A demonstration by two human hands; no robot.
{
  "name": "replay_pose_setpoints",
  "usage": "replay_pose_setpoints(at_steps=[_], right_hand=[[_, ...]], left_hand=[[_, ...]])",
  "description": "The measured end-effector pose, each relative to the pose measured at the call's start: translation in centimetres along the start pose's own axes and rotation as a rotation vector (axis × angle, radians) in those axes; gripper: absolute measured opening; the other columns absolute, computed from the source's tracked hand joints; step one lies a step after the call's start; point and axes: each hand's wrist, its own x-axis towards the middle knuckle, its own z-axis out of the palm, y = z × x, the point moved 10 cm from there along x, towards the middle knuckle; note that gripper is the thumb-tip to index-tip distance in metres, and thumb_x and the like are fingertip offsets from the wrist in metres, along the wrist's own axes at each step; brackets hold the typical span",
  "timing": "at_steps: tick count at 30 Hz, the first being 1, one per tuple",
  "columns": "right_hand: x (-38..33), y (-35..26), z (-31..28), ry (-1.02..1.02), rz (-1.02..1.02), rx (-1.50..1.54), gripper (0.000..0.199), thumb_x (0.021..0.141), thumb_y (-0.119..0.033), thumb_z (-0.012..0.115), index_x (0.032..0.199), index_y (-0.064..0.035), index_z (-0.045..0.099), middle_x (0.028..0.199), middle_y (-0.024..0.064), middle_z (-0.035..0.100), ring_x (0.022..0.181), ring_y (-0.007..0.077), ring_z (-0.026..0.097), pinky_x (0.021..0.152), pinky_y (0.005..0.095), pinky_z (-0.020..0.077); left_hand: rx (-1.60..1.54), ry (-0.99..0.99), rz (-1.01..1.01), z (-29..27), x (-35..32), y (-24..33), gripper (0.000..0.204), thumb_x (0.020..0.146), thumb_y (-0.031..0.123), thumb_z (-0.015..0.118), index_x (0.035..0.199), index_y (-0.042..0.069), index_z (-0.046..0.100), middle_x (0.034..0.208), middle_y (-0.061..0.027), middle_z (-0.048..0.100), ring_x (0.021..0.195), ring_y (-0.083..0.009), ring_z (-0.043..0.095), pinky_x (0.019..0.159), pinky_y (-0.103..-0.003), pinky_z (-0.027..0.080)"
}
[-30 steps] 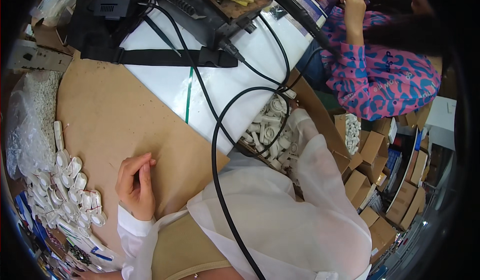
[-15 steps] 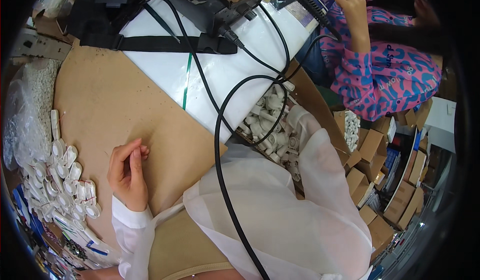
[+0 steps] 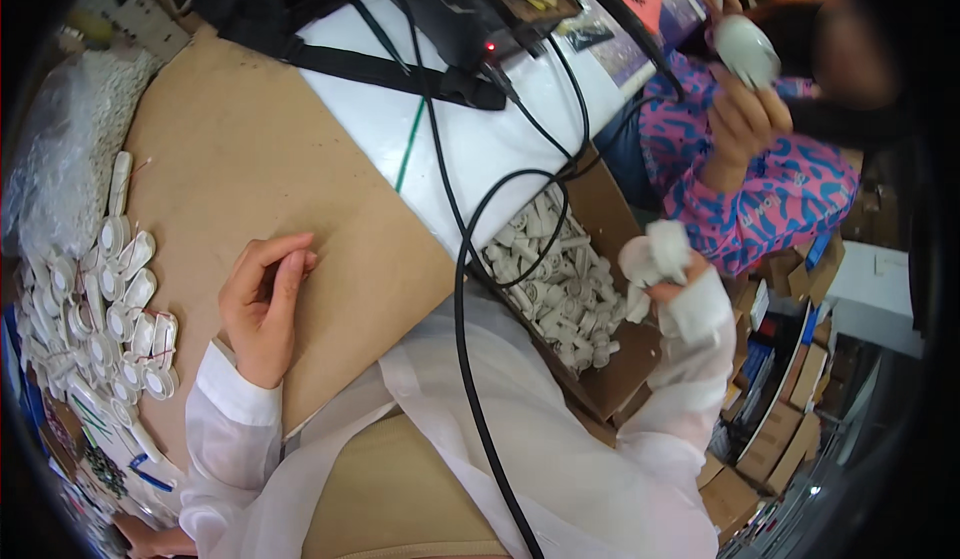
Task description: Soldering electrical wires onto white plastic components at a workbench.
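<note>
My left hand (image 3: 262,307) rests on the brown cardboard sheet (image 3: 240,169) with its fingers loosely curled and nothing in it. Just left of it lie several small white oval plastic parts (image 3: 110,309) with thin wires. My right hand (image 3: 665,264) is raised over an open cardboard box (image 3: 610,359) and holds a bunch of white plastic parts (image 3: 650,259). The box is filled with several more of the same white parts (image 3: 550,279). A translucent white sleeve covers my right wrist.
A black cable (image 3: 465,289) loops across my lap from black equipment (image 3: 440,9) on a white board (image 3: 480,139). A clear bag of white pieces (image 3: 60,159) lies far left. Another person in a pink patterned top (image 3: 760,189) sits at right, holding a white object. Stacked cardboard boxes (image 3: 770,419) stand lower right.
My right hand has come up out of the box with a handful of white parts. My left hand has stayed on the cardboard sheet.
</note>
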Motion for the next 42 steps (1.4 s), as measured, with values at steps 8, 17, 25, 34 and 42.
replay_pose_setpoints(at_steps=[8,17,25,34,42], right_hand=[[-2.3,-22.9,20.5,-0.391,-0.883,-0.416,0.070,0.069,-0.041,0.082,0.119,0.0021,0.063,0.114,0.0158,0.065,0.097,0.0293,0.065,0.092,0.0335,0.0475],[1.4,-23.1,39.2,-0.616,-0.825,-0.742,0.054,0.076,-0.003,0.073,0.125,-0.0164,0.055,0.099,0.0189,0.056,0.065,0.0362,0.062,0.064,0.0455,0.0532],[-2.8,-28.6,32.6,-0.241,-1.312,-0.570,0.059,0.072,-0.007,0.076,0.130,-0.0103,0.064,0.135,0.0177,0.056,0.108,0.0301,0.060,0.092,0.0377,0.0504],[7.5,-25.4,32.9,0.110,-1.121,-1.170,0.056,0.074,-0.002,0.072,0.129,-0.0106,0.062,0.119,0.0085,0.063,0.101,0.0290,0.061,0.089,0.0358,0.0514],[6.7,-26.4,38.5,-0.100,-1.135,-0.994,0.052,0.078,-0.005,0.074,0.127,-0.0111,0.062,0.114,0.0083,0.064,0.088,0.0259,0.063,0.081,0.0338,0.0524]], left_hand=[[-0.110,0.104,0.492,-1.5,-1.3,2.1,0.089,0.087,0.039,0.077,0.155,0.005,0.030,0.142,-0.0196,0.043,0.125,-0.0326,0.051,0.102,-0.044,0.045],[-0.045,0.336,0.615,-6.5,-3.5,2.9,0.105,0.078,0.045,0.083,0.157,0.008,0.025,0.151,-0.0231,0.034,0.136,-0.0403,0.040,0.113,-0.052,0.034],[0.470,0.254,0.297,-5.8,-2.2,2.2,0.083,0.074,0.038,0.085,0.144,0.012,0.050,0.151,-0.0198,0.036,0.139,-0.0418,0.036,0.115,-0.053,0.032],[0.581,0.206,0.308,-4.4,-1.8,2.7,0.060,0.074,0.034,0.084,0.129,0.018,0.065,0.148,-0.0135,0.042,0.134,-0.0373,0.041,0.111,-0.050,0.033],[0.740,0.025,0.307,-2.0,-3.0,2.5,0.055,0.078,0.043,0.078,0.125,0.018,0.067,0.142,-0.0108,0.049,0.126,-0.0309,0.045,0.106,-0.046,0.034]])
